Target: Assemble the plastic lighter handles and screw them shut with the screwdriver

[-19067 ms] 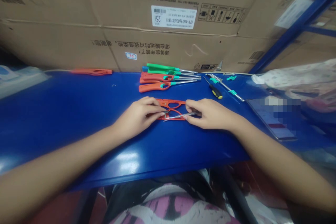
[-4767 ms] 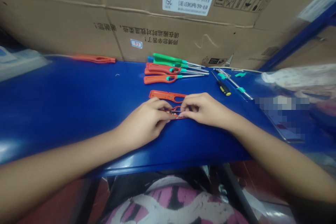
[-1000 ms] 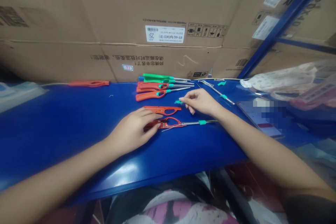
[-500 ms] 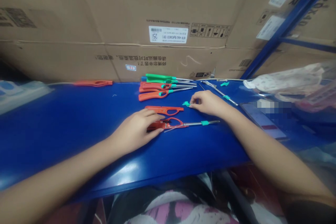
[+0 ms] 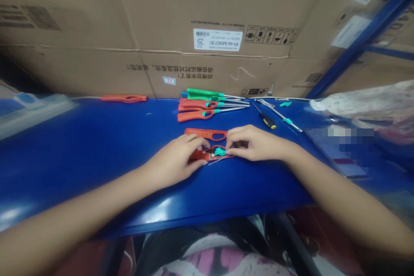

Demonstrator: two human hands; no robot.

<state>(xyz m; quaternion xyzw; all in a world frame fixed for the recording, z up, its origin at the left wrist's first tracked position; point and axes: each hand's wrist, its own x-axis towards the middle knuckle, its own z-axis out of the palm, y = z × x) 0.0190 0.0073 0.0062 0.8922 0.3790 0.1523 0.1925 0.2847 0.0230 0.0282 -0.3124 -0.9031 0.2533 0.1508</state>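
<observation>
Your left hand (image 5: 179,158) holds the near orange shell (image 5: 198,155) on the blue counter (image 5: 97,151); your right hand (image 5: 254,143) pinches the green trigger (image 5: 220,152) at its loop. Another orange shell (image 5: 198,132) lies just beyond.

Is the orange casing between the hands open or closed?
Open: inner parts show in the orange casing by the left hand, and another orange shell lies apart behind it.

One left hand (image 5: 181,157), one right hand (image 5: 255,143). Two orange casing halves (image 5: 197,131) near them; one further orange handle (image 5: 113,98) far left. One screwdriver (image 5: 268,121), one phone (image 5: 333,151). Three teal pieces (image 5: 219,152) show apart from the lighters (image 5: 190,116), perhaps six, overlapping.
</observation>
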